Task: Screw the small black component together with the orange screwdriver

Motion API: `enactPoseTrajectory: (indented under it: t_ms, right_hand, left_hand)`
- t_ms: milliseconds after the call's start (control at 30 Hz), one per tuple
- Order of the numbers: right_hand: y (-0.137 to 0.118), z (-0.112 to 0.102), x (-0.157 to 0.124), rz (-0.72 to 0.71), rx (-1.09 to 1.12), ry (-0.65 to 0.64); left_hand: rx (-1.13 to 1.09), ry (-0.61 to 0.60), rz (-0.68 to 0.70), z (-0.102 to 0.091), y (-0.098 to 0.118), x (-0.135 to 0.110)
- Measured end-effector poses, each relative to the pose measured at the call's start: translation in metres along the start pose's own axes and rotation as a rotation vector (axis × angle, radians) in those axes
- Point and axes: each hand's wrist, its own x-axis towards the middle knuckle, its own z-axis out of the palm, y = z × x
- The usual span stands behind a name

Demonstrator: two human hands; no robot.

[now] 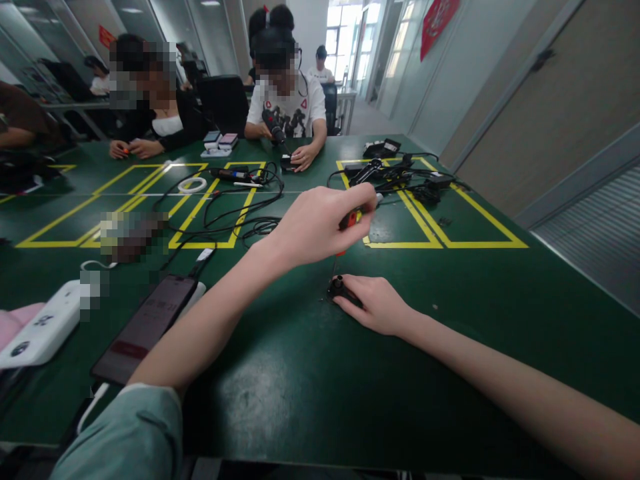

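Note:
My left hand [320, 223] is raised above the table, its fingers closed around the black, red and yellow handle of a screwdriver [356, 218]. From below the fist, the thin shaft slants down toward a small black part [338, 285] with a short round tube on top. On the green tabletop [295, 380], my right hand [375, 303] pinches that black part between thumb and fingers. The shaft's end is too fine to show whether it touches the part. Tiny specks lie just left of the part.
Black cables [400, 175] heap at the back right; a looped cable [245, 227] and a white tape ring [192, 185] lie left of centre. A phone [150, 327] and a white power bank [45, 327] are near my left arm. Opposite, a person [287, 100] holds a power screwdriver.

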Motion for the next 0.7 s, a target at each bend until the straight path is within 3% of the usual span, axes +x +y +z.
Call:
enactPoseTrajectory:
  t_ms: [200, 467, 700]
  right_hand:
    - [-0.003, -0.002, 0.001, 0.016, -0.012, -0.022]
    - [-0.004, -0.002, 0.002, 0.037, -0.007, -0.03]
    - [-0.004, -0.002, 0.002, 0.025, -0.009, -0.029]
  left_hand:
    - [0.142, 0.005, 0.096, -0.001, 0.002, -0.005]
    - [0.067, -0.12, 0.183, -0.014, 0.007, -0.006]
    - [0.178, -0.108, 0.175, -0.013, 0.006, -0.006]
